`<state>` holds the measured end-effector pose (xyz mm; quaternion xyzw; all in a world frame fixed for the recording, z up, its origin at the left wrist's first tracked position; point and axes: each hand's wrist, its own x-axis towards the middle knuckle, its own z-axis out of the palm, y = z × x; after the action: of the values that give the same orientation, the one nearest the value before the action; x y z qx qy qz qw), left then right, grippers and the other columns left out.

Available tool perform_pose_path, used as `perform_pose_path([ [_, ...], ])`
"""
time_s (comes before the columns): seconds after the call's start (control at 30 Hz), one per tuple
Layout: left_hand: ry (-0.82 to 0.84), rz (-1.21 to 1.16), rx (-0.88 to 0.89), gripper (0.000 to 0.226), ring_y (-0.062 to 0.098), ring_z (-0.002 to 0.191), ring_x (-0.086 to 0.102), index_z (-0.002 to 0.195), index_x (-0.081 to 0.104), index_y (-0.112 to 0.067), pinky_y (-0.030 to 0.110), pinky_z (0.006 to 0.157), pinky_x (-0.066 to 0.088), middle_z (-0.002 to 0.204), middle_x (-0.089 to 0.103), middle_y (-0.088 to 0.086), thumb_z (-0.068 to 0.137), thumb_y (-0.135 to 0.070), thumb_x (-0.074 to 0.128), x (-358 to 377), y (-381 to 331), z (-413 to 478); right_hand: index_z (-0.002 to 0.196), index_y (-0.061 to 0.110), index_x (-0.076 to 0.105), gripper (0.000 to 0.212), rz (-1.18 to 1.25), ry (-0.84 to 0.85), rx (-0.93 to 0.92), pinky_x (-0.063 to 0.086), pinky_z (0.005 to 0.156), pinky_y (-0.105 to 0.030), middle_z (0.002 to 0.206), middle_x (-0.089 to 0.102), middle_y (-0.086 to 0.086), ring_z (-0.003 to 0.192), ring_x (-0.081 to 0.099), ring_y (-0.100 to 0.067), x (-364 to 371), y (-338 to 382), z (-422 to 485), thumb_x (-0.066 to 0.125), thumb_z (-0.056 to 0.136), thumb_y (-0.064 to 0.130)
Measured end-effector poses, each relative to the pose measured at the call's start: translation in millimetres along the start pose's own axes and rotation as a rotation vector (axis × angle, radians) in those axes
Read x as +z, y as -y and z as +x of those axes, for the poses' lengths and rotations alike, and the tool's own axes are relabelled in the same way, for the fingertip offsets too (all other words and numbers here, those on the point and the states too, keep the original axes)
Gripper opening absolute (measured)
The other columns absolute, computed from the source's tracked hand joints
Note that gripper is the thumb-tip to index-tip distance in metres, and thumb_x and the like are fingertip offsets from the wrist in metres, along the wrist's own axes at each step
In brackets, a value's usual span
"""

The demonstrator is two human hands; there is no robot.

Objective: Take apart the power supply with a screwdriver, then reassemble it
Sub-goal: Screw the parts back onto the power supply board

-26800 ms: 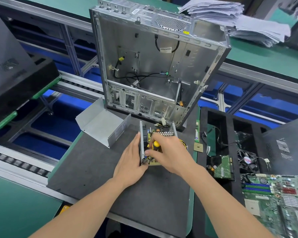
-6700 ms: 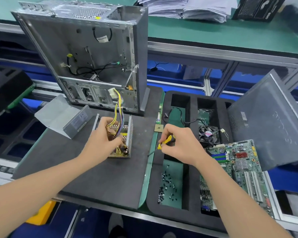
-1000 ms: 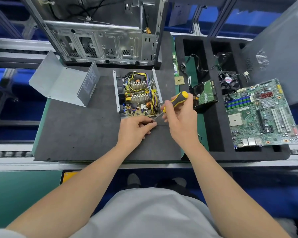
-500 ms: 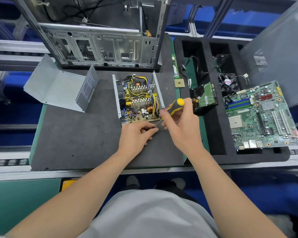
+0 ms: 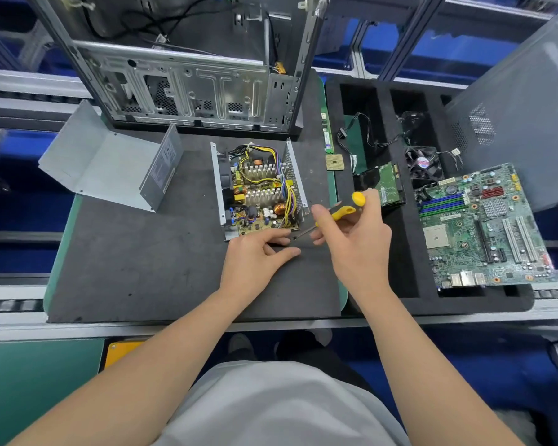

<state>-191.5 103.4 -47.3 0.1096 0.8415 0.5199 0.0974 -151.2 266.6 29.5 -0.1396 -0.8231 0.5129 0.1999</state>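
Power supply (image 5: 258,188) lies opened on the dark mat (image 5: 142,252), just in front of the upright computer case (image 5: 190,88). Its circuit board, heatsinks, coils and yellow wiring are exposed inside the metal base. Its grey cover (image 5: 110,169) lies apart on the mat's left side, so the lid stage looks done. The board sits in the base, which suggests its own screws are the step in hand. Lifting it out and the whole reassembly appear to be left.

The left hand (image 5: 255,255) rests on the mat against the unit's near edge, fingers (image 5: 279,232) loose and gripping nothing visible. Any screw beneath them is too small to see. The right hand (image 5: 351,239) has its fingers wrapped round the yellow-and-black screwdriver (image 5: 343,212), whose tip points down beside the left fingertips at the near right corner.

To the right on the counter (image 5: 464,317), a black foam tray (image 5: 400,278) holds a motherboard (image 5: 480,226), a fan (image 5: 422,162) and a hard drive (image 5: 388,185).
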Motion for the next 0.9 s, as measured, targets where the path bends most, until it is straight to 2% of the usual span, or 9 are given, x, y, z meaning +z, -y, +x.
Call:
perform_pose_path([
  [0.13,-0.023,0.145,0.102,0.032,0.004,0.067,0.061,0.12,0.076,-0.033,0.028,0.078,0.057,0.091,0.069,-0.019,0.088,-0.028,0.08,1,-3,-2,0.093,0.037,0.037,0.038,-0.046,-0.035,-0.024,0.06,0.064,-0.027,0.078,0.075,0.009,0.064,0.076,-0.008,-2,-5,4,0.075,0.095,0.045],
  [0.27,0.016,0.28,0.147,0.043,0.003,0.073,0.051,0.134,0.068,-0.041,0.029,0.07,0.054,0.091,0.057,-0.015,0.095,-0.022,0.069,1,-6,-3,0.092,0.047,0.035,0.038,-0.103,-0.025,-0.063,0.061,0.064,-0.029,0.085,0.074,0.015,0.067,0.075,-0.004,-1,-5,4,0.073,0.096,0.047],
  [0.37,0.02,0.268,0.198,0.043,0.004,0.077,0.049,0.137,0.066,-0.034,0.035,0.07,0.055,0.091,0.056,-0.011,0.097,-0.018,0.064,-2,-6,-4,0.092,0.046,0.035,0.037,-0.109,-0.028,-0.06,0.062,0.065,-0.032,0.085,0.074,0.015,0.068,0.075,-0.004,0,-4,5,0.072,0.096,0.047],
  [0.47,-0.143,0.31,0.405,0.027,0.005,0.077,0.051,0.121,0.072,-0.016,0.035,0.065,0.055,0.095,0.061,-0.004,0.095,-0.01,0.068,-8,-15,-6,0.094,0.038,0.037,0.037,-0.118,-0.038,-0.059,0.062,0.065,-0.032,0.084,0.074,0.015,0.068,0.075,-0.004,-2,-5,4,0.073,0.096,0.046],
  [0.53,-0.278,0.404,0.559,0.028,0.019,0.093,0.061,0.117,0.072,-0.012,0.038,0.077,0.052,0.105,0.066,0.002,0.089,-0.012,0.074,-16,-27,3,0.095,0.035,0.037,0.037,-0.117,-0.032,-0.044,0.063,0.065,-0.036,0.085,0.074,0.015,0.068,0.076,-0.004,-3,-5,3,0.073,0.097,0.044],
  [0.6,-0.314,0.568,0.586,0.057,0.029,0.124,0.056,0.131,0.064,-0.015,0.042,0.101,0.042,0.129,0.062,0.006,0.079,-0.03,0.079,-27,-40,23,0.095,0.033,0.037,0.037,-0.117,-0.027,-0.031,0.063,0.065,-0.038,0.086,0.073,0.014,0.067,0.076,-0.005,-2,-5,3,0.073,0.097,0.043],
  [0.7,-0.134,0.844,0.405,0.121,0.038,0.156,0.02,0.159,0.031,-0.016,0.051,0.125,0.014,0.164,0.03,0.016,0.061,-0.071,0.078,-42,-57,58,0.095,0.03,0.039,0.037,-0.115,-0.032,-0.019,0.061,0.066,-0.032,0.083,0.073,0.01,0.067,0.075,-0.004,-2,-5,4,0.073,0.096,0.043],
  [0.8,-0.002,1.029,0.275,0.142,0.049,0.156,0.003,0.165,0.01,-0.025,0.069,0.123,0.005,0.171,0.008,0.02,0.054,-0.094,0.064,-42,-62,83,0.096,0.026,0.04,0.038,-0.1,-0.04,-0.011,0.059,0.065,-0.025,0.08,0.074,0.009,0.066,0.075,-0.004,-2,-4,5,0.074,0.096,0.043],
  [0.9,0.162,1.1,0.242,0.147,0.055,0.154,0.002,0.164,-0.01,-0.03,0.08,0.115,0.005,0.172,0.008,0.02,0.052,-0.103,0.052,-42,-60,102,0.095,0.031,0.039,0.036,-0.106,-0.035,-0.001,0.061,0.066,-0.029,0.081,0.074,0.008,0.067,0.076,-0.005,-2,-4,4,0.073,0.096,0.043],
])
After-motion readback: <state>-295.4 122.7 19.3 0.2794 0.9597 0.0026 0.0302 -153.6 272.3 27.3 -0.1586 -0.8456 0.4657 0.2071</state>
